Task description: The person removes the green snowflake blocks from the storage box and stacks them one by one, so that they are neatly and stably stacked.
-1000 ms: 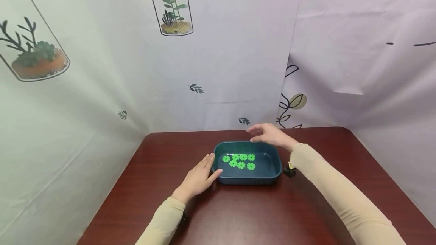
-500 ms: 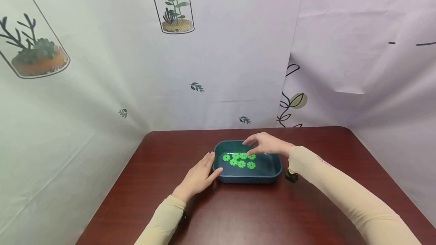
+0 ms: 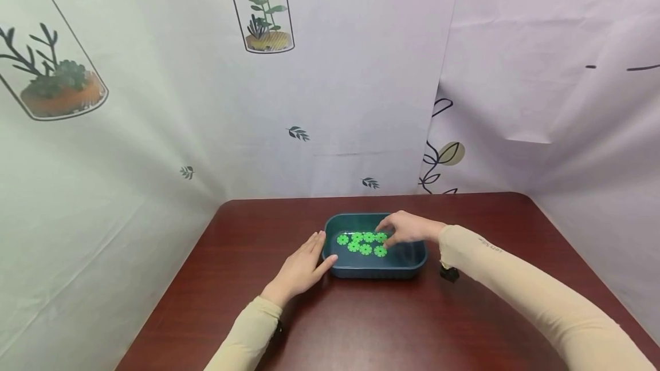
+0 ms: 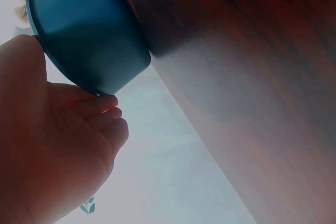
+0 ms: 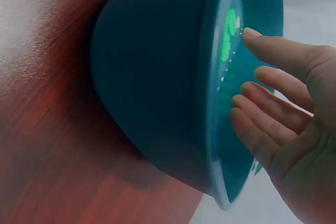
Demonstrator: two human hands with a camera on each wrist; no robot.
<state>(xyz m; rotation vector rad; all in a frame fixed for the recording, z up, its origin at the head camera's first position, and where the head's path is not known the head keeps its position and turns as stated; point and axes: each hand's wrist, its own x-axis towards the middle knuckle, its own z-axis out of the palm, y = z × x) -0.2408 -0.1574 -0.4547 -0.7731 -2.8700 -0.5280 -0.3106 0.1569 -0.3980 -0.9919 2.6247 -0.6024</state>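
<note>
A dark teal rectangular basin (image 3: pixel 373 273) holds several bright green flower-shaped pieces (image 3: pixel 365 249) lying close together. At its left end rests my left hand (image 3: pixel 296 272), fingers extended along the outside and thumb at the rim; the left wrist view also shows this hand (image 4: pixel 63 129) against the basin's outer wall. Over the right part of the basin, my right hand (image 3: pixel 409 228) reaches down with thumb and fingers apart, close above the rightmost pieces. In the right wrist view this hand (image 5: pixel 289 108) has nothing between its fingers; whether a fingertip touches a piece cannot be seen.
The basin stands on a dark red-brown table (image 3: pixel 361 325) towards its far edge. Behind and beside the table hangs pale cloth (image 3: pixel 350 102) printed with plants. A small black device (image 3: pixel 450 273) sits under the right wrist.
My right hand has come down from above the basin's far rim into the basin, nearer the green pieces. My left hand stays at the left end.
</note>
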